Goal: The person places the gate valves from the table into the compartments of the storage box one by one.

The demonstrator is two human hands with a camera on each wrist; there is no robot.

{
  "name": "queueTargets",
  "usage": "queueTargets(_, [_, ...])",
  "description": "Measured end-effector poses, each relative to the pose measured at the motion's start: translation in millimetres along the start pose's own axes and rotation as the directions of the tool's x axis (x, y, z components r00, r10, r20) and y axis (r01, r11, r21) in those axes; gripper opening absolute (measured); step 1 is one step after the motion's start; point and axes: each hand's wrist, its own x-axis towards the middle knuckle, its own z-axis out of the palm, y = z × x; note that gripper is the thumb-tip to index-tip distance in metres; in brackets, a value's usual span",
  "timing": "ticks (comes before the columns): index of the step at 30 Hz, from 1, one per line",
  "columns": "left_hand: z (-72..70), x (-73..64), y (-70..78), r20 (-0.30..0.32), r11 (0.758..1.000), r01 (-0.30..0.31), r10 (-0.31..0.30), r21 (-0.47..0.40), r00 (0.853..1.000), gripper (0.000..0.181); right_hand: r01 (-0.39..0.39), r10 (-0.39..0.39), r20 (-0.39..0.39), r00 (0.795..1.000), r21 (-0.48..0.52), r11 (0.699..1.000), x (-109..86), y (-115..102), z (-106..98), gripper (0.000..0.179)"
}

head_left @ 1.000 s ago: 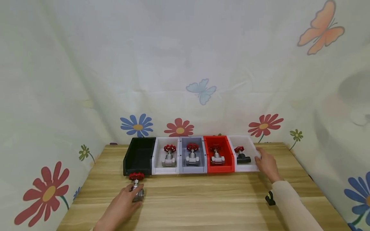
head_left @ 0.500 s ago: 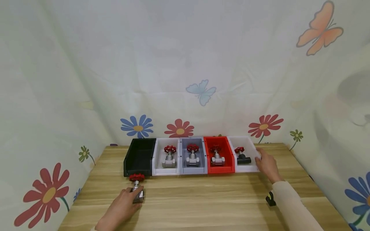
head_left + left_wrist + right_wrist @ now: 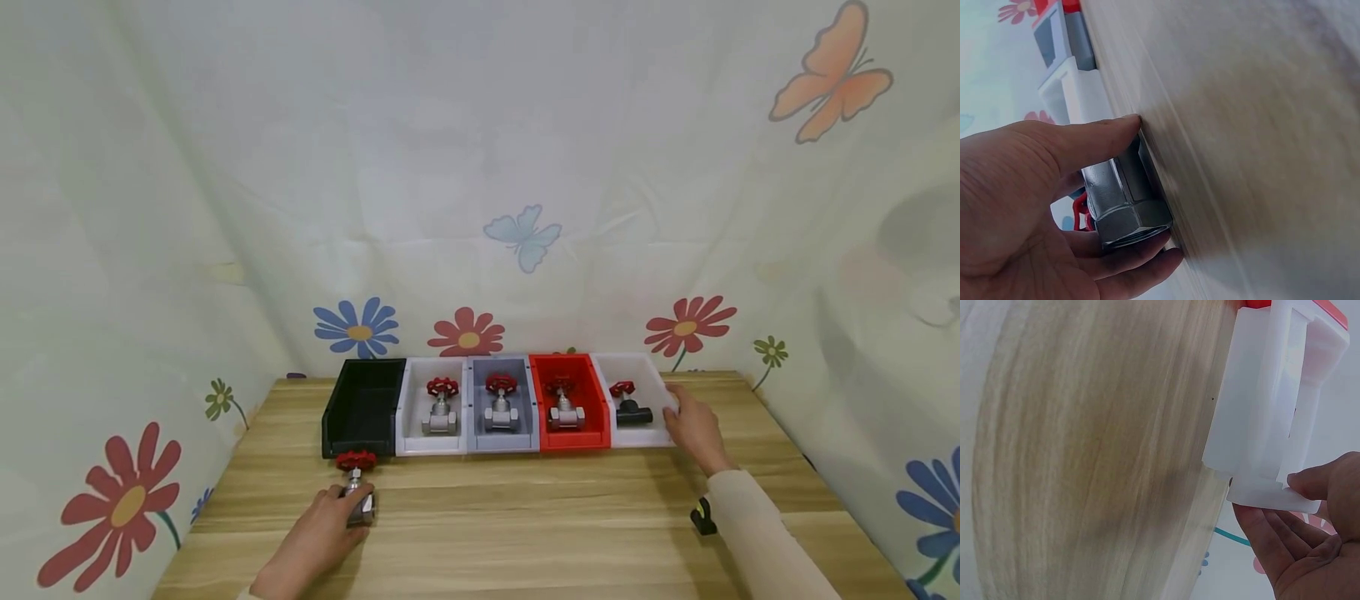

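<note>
My left hand (image 3: 315,533) grips a metal gate valve (image 3: 362,510) with a red handwheel, on the table in front of the black bin (image 3: 365,408). In the left wrist view, thumb and fingers curl round its steel hexagonal body (image 3: 1116,194), low at the wood surface; the handwheel is mostly hidden behind the hand. At the right end of the row, my right hand (image 3: 696,427) pinches the side wall of a white bin (image 3: 628,371). The right wrist view shows the thumb inside that wall and the fingers beneath. A black valve (image 3: 633,412) with a red handwheel lies in this bin.
Between the end bins stand another white bin (image 3: 408,417), a grey bin (image 3: 501,443) and a red bin (image 3: 573,437), each with a metal valve inside. A small black and yellow object (image 3: 702,517) shows beside the right sleeve. A flower-printed curtain (image 3: 480,167) surrounds the table.
</note>
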Motion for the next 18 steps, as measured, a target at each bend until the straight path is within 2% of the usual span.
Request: queueTargets(18, [-4.3,-2.2,4.0,-0.004,1.0,0.003,-0.003,0.002,1.0,0.059,-0.002,0.002,0.028,1.0,0.004,1.0,0.2,-0.1,-1.4,0.045])
